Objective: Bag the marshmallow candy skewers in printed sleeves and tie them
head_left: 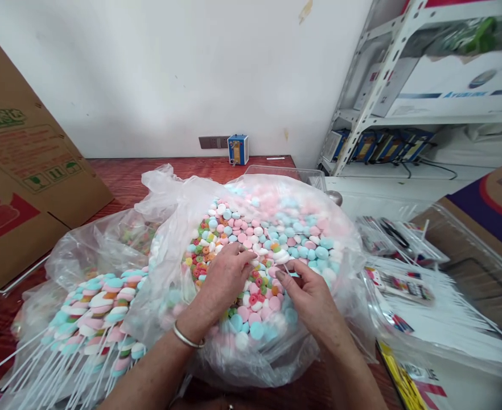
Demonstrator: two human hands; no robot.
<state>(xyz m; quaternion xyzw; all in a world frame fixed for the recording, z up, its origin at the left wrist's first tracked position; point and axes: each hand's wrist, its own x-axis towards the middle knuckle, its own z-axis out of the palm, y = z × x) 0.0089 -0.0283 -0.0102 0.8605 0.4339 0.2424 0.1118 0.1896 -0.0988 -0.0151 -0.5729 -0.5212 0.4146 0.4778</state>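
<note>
A large clear plastic bag [349,245] lies open, full of pastel pink, blue and white marshmallow discs [291,228] and colourful cereal-like rings [202,267]. In my right hand [313,293], thumb and fingers pinch a thin white stick [286,267] that carries a white marshmallow and small coloured rings [280,254]. Just left of it, my left hand [227,270] is over the pile. Its fingers are bent together at the tips, and what they hold, if anything, is hidden. Many finished-looking marshmallow skewers [101,310] are heaped at the left, sticks toward me.
A brown cardboard box [29,159] stands at the left. On the right lie a bundle of white sticks [439,313], black-handled scissors [394,232] and another carton [490,222]. A small blue box [238,150] sits by the wall; a metal shelf [387,74] rises at the back right.
</note>
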